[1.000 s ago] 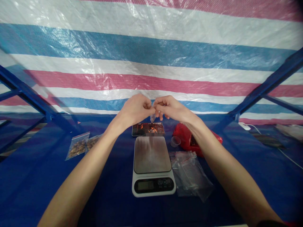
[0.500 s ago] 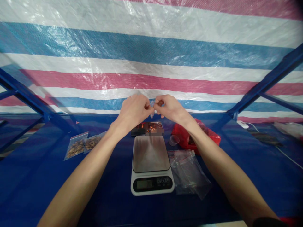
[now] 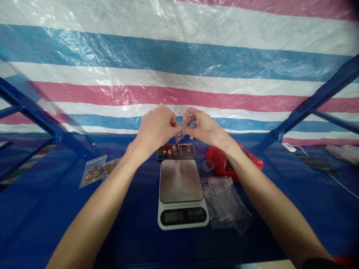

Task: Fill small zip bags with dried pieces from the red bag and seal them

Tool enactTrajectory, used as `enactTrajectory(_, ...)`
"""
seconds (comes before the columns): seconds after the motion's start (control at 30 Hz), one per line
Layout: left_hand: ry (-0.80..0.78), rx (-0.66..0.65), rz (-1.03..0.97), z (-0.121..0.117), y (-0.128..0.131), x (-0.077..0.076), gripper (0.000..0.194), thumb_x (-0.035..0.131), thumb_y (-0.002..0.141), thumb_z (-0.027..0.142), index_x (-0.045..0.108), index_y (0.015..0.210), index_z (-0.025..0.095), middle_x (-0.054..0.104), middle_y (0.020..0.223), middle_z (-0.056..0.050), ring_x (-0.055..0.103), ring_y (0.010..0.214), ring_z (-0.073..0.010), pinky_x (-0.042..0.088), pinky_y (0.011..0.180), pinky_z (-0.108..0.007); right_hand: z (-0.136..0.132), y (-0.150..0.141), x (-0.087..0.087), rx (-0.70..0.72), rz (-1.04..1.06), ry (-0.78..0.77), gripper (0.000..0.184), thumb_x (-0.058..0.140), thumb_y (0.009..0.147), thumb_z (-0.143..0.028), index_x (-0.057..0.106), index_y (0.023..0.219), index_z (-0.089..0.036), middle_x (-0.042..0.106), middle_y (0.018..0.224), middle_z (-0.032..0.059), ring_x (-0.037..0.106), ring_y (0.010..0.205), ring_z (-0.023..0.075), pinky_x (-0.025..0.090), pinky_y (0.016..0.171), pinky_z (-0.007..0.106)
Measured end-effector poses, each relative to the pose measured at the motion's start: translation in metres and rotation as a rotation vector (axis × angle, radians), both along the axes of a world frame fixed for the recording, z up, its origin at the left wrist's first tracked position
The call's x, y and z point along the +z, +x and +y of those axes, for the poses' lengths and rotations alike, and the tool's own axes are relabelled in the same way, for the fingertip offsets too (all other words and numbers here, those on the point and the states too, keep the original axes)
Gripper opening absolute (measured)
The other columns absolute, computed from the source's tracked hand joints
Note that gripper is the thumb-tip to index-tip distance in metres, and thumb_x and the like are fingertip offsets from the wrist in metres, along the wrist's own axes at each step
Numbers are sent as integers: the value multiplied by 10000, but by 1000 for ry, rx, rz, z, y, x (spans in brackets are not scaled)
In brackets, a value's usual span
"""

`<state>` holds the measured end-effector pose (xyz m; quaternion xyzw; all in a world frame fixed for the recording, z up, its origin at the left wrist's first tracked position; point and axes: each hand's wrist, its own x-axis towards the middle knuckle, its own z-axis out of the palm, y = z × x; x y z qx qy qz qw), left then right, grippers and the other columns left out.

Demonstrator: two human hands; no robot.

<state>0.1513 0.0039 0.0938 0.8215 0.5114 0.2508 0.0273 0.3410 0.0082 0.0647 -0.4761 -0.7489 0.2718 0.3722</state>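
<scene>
A clear plastic bag (image 3: 180,136) hangs between my hands above the phone; something brownish shows through it, too small to name. My left hand (image 3: 159,125) pinches it from the left, thumb against bent fingers. From the other side, my right hand (image 3: 204,126) holds it between thumb and fingertip, its other fingers curled and raised. Nearer to me stands a white kitchen scale (image 3: 183,220) with a bare steel plate; its display is too blurred to read surely. The lit phone (image 3: 165,152) lies just behind the scale.
At the left are zip bags (image 3: 94,172) of brown nut-like pieces. To the right lie a small clear cup (image 3: 208,166), a red bag (image 3: 252,162) with dark contents, and flat zip bags (image 3: 228,205). Blue shelf posts (image 3: 297,106) flank a striped plastic sheet (image 3: 179,56).
My right hand's fingers have spread and lifted a little, and more of the bag shows between my hands. The phone's picture has changed. The view has shifted slightly.
</scene>
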Motion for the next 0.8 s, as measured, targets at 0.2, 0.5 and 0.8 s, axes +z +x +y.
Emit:
enactTrajectory(0.2, -16, -43, -5, -5, 8, -2, 224, 608, 778, 268, 607, 564, 203, 554, 557, -9, 413, 541, -141, 249, 589, -336, -2, -2, -1, -6, -1, -50, 216, 667, 798, -183, 557, 979, -222, 613, 669, -34, 541, 480, 112, 400, 452, 248)
enactTrajectory(0.5, -145, -144, -109, -3, 5, -1, 237, 593, 777, 257, 592, 548, 196, 574, 530, -10, 477, 547, -130, 258, 561, -311, -7, -5, 3, 78, 82, -133, 214, 588, 835, -126, 541, 1016, -230, 611, 632, -53, 507, 423, 97, 376, 406, 234)
enactTrajectory(0.8, -65, -82, -73, 1, -1, 1, 218, 653, 734, 243, 571, 539, 193, 520, 514, -5, 477, 580, -144, 284, 580, -319, 1, 3, 0, 42, 82, -128, 381, 814, 746, -150, 585, 1030, -260, 547, 646, -60, 563, 581, 153, 422, 528, 277)
